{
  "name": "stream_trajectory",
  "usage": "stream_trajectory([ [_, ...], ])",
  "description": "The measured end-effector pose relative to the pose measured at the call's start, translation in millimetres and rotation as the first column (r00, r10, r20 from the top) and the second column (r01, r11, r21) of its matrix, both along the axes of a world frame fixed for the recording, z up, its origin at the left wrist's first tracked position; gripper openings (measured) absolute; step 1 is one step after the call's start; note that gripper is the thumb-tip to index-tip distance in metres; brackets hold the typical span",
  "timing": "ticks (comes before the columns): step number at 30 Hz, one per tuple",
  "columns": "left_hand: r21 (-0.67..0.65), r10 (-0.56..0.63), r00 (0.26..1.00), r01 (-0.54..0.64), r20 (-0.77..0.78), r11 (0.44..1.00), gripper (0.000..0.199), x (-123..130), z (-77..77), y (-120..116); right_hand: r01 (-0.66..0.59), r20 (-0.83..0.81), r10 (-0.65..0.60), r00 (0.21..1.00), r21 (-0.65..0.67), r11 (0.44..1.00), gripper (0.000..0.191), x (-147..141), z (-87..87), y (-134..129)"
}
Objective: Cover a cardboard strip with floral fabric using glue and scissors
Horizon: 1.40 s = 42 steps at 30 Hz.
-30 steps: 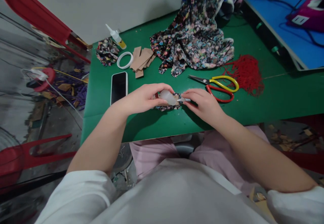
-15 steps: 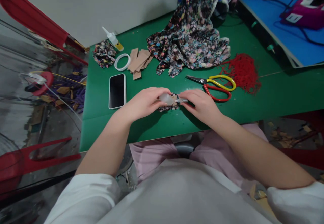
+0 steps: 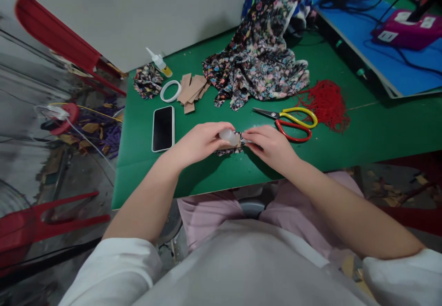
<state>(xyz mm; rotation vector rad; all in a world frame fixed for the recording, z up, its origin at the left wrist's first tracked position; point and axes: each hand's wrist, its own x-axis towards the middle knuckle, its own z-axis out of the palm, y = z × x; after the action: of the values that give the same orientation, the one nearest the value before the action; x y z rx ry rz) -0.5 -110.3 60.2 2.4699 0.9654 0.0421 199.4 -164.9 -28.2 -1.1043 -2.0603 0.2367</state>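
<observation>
Left hand (image 3: 203,140) clamped on whitish object (image 3: 228,136); right hand (image 3: 271,146), grip unclear, 3 o'clock of floral piece (image 3: 229,151); scissors (image 3: 275,115) toward 2 o'clock.

The left hand (image 3: 202,144) is gripping a pale, translucent object (image 3: 228,136) over a small cardboard piece (image 3: 228,149) with floral cloth along its edge, while the right hand (image 3: 271,147) is working at its right end, any grip there being too small to tell. On the green surface (image 3: 386,131), a phone (image 3: 163,128) is lying near the left wrist, and scissors (image 3: 275,115) are lying just beyond the right hand
</observation>
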Motion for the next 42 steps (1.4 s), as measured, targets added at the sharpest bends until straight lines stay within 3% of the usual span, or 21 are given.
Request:
stream_trajectory([
  [3, 0.024, 0.076, 0.996, -0.077, 0.037, 0.997, 0.028, -0.6, 1.0, -0.2, -0.007, 0.005, 0.007, 1.000, 0.016, 1.000, 0.021, -0.1, 0.5, 0.0],
  [9, 0.023, 0.037, 0.999, -0.037, 0.021, 0.999, 0.026, 4.4, -9.4, 0.9, -0.006, 0.007, 0.005, 1.000, 0.007, 1.000, 0.022, 0.6, 1.2, -0.5],
  [14, 0.060, 0.088, 0.993, -0.092, 0.073, 0.994, 0.031, 5.1, -4.8, 1.7, -0.013, 0.007, 0.013, 1.000, -0.020, 1.000, 0.022, 0.3, 1.3, -1.4],
  [19, 0.006, 0.113, 0.991, -0.113, 0.071, 0.994, 0.031, 4.9, -2.3, -3.5, 0.002, -0.002, -0.002, 1.000, -0.028, 1.000, 0.022, -0.3, 2.0, -1.5],
  [30, -0.136, 0.350, 0.928, -0.333, 0.129, 0.933, 0.036, -37.0, 0.8, -12.9, 0.002, -0.006, -0.002, 1.000, -0.007, 1.000, 0.021, -0.7, 2.4, -0.7],
  [42, 0.178, 0.339, 0.935, -0.352, 0.102, 0.919, 0.039, -39.4, 30.2, -22.8, 0.005, -0.034, -0.007, 0.999, -0.052, 0.999, 0.023, 0.7, 0.0, -0.6],
])
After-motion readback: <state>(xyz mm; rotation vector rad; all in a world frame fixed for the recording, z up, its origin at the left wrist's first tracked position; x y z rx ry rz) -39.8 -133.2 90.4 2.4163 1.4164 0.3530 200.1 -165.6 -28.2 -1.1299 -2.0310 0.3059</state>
